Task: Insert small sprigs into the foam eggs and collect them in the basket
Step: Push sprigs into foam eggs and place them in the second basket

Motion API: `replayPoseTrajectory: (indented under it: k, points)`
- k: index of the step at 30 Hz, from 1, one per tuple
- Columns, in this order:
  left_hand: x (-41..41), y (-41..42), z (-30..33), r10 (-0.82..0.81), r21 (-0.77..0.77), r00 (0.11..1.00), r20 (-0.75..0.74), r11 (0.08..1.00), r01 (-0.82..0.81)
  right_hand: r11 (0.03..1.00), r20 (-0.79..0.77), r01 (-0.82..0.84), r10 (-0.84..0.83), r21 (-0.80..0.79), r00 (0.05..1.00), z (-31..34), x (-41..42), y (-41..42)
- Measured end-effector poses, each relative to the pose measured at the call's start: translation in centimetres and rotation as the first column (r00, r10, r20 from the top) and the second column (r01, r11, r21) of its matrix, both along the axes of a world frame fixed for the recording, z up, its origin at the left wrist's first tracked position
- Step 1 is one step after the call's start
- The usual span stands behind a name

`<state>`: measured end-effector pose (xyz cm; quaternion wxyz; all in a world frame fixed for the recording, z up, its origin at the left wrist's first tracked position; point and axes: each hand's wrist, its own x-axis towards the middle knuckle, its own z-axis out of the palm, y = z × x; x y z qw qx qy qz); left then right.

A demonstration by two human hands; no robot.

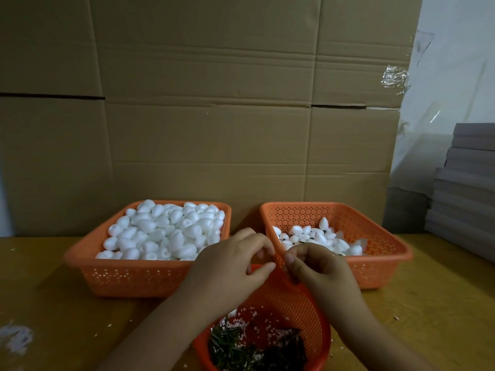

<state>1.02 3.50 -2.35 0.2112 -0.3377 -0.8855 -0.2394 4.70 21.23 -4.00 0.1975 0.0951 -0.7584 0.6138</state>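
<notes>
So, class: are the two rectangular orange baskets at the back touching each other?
Apart. The head view shows a strip of cardboard and table between the left basket full of foam eggs and the right basket.

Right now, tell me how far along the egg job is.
Done: the right basket holds a shallow layer of eggs. In hand: both hands, left hand and right hand, meet over the round sprig basket; what they hold is hidden. Left: the left basket remains heaped with eggs.
</notes>
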Motion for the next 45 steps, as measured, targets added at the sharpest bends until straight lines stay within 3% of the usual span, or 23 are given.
replayPoseTrajectory:
  k: [8, 14, 19, 22, 25, 27, 29, 31, 34, 45]
  points:
    - [0.3, -0.7, 0.5, 0.089, -0.266, 0.989, 0.118, 0.962, -0.055, 1.0, 0.009, 0.006, -0.006, 0.025, 1.0, -0.3, -0.2, 0.1]
    - [1.0, 0.2, -0.8, 0.214, -0.599, 0.967, 0.136, 0.795, -0.091, 0.995, 0.019, -0.019, 0.017, 0.101, 1.0, -0.6, 0.0, -0.4]
    - [0.6, 0.2, -2.0, 0.262, -0.629, 0.954, 0.148, 0.769, -0.114, 0.991, 0.013, -0.029, 0.027, 0.132, 1.0, -0.7, 0.2, -0.5]
    - [0.3, 0.0, -1.2, 0.197, -0.455, 0.956, 0.219, 0.887, -0.078, 0.989, 0.003, -0.017, 0.017, 0.15, 1.0, -0.7, 0.3, -0.6]
    - [0.0, -0.1, 0.7, 0.031, 0.058, 0.925, 0.378, 0.997, -0.057, 0.991, -0.086, 0.038, -0.027, 0.132, 0.996, -0.5, 0.5, -0.8]
    - [0.0, -0.3, 1.8, -0.188, 0.466, 0.851, 0.49, 0.882, -0.073, 0.987, -0.168, 0.079, -0.055, 0.139, 0.984, -0.4, 0.7, -0.9]
    - [0.4, -0.4, 2.5, -0.358, 0.693, 0.774, 0.523, 0.707, -0.141, 0.982, -0.237, 0.1, -0.061, 0.159, 0.97, -0.2, 1.0, -1.1]
    - [0.7, -0.3, 3.0, -0.471, 0.786, 0.71, 0.523, 0.589, -0.188, 0.976, -0.291, 0.114, -0.055, 0.188, 0.955, -0.2, 1.2, -1.3]
    - [0.9, -0.1, 3.1, -0.563, 0.83, 0.643, 0.518, 0.512, -0.22, 0.962, -0.342, 0.141, -0.055, 0.232, 0.938, -0.2, 1.3, -1.5]
    - [1.2, 0.0, 3.1, -0.65, 0.84, 0.548, 0.526, 0.498, -0.216, 0.962, -0.387, 0.198, -0.113, 0.189, 0.915, 0.3, 1.2, -1.0]
